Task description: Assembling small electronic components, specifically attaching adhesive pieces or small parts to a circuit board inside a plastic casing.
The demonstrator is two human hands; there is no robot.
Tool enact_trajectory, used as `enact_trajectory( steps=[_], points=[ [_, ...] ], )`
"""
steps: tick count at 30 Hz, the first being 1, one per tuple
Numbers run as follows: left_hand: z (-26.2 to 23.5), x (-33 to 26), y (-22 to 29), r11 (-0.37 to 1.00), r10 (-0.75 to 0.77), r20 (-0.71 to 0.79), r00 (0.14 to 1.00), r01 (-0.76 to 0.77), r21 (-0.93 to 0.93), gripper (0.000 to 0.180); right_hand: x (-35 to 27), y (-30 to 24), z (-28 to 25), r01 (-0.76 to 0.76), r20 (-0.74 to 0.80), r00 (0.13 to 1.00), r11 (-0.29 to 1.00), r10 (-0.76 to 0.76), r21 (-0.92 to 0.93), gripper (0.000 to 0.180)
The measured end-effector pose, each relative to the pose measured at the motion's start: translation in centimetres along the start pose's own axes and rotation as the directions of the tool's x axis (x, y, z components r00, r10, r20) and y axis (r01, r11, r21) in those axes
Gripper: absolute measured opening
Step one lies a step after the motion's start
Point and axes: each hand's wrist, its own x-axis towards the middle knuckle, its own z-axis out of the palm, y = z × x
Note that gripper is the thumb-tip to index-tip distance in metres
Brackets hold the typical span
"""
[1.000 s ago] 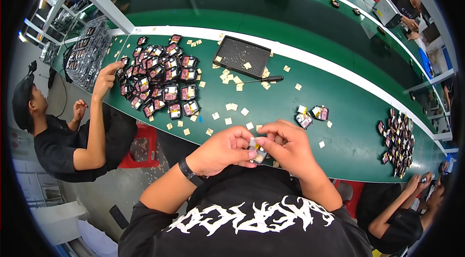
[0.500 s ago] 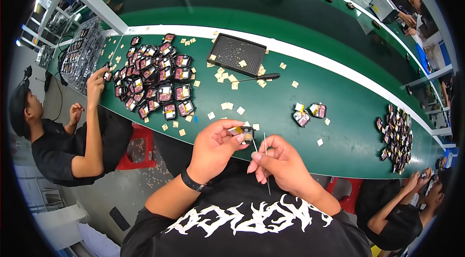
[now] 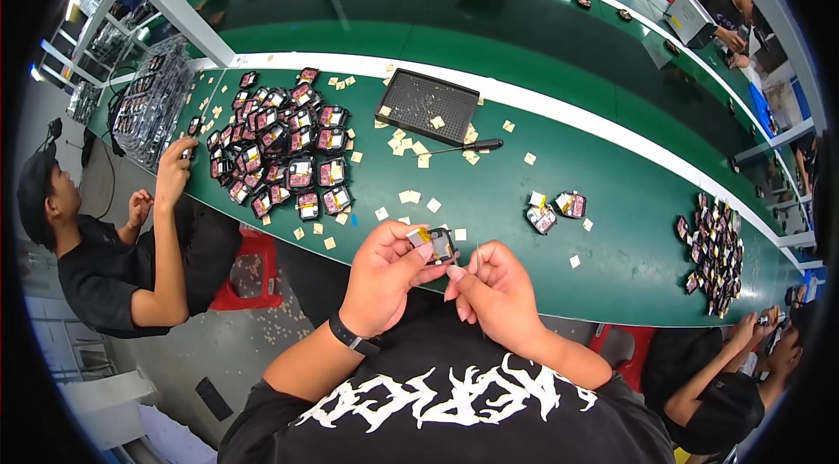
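Observation:
My left hand (image 3: 386, 272) is closed around the edge of a small black electronic housing (image 3: 449, 240). A silvery flat part with yellow tape (image 3: 421, 238) lies at the housing's left side, beside my thumb. My right hand (image 3: 496, 293) is just to the right, its thumb and forefinger pinched on thin metal tweezers (image 3: 479, 261). The right fingertips are close to the housing's lower right corner; whether the tweezer tips touch it, I cannot tell. Several pale square pieces (image 3: 434, 205) lie on the green table (image 3: 489, 193) beyond my hands.
A heap of similar housings (image 3: 297, 139) lies to the left, two more (image 3: 542, 218) to the right, and another heap (image 3: 712, 254) at far right. A black tray (image 3: 428, 106) and a screwdriver (image 3: 476, 147) lie ahead. Co-workers sit at both sides, one reaching with a hand (image 3: 175, 169).
The housing has turned in my left hand, and its inside now looks grey where a tan square showed. My right fingers have moved closer to it. The left co-worker's hand has lowered slightly.

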Motion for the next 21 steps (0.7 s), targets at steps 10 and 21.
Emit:
enact_trajectory(
  steps=[10,21],
  points=[
    [-0.3,-0.1,-0.6,0.974,0.031,0.073,0.997,-0.046,0.223,0.020,0.5,-2.5,-1.1,0.362,0.157,0.932,0.803,-0.328,-0.473,0.034],
    [0.6,-0.2,-0.2,0.981,0.114,0.028,0.993,-0.117,0.155,0.021,1.5,-2.5,-1.5,0.510,0.235,0.836,0.546,-0.496,-0.664,0.017]
  ],
)
